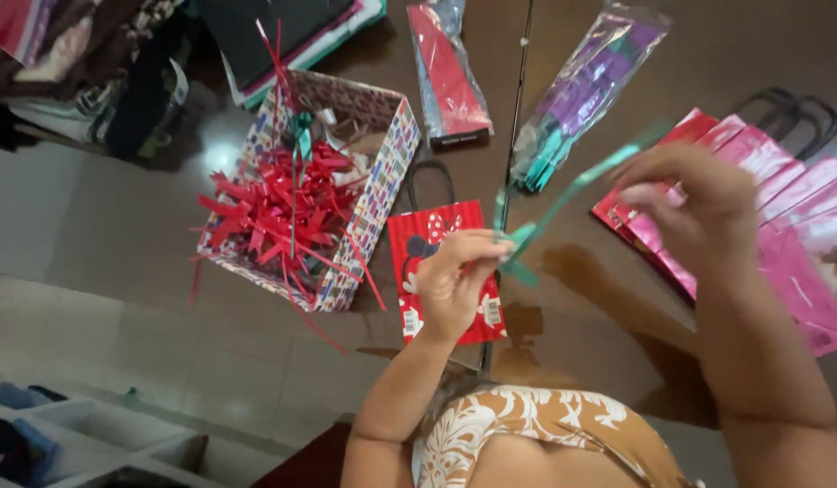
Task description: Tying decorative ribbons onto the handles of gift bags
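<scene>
A teal ribbon was held taut above the table — pinched by the left hand and gripped by the right hand — and slippage was judged possible, both holds being fingertip-light.

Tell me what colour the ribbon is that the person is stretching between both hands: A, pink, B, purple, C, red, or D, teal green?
D: the ribbon stretched between the left hand and the right hand is teal green; the red ribbons lie in the patterned box.
</scene>
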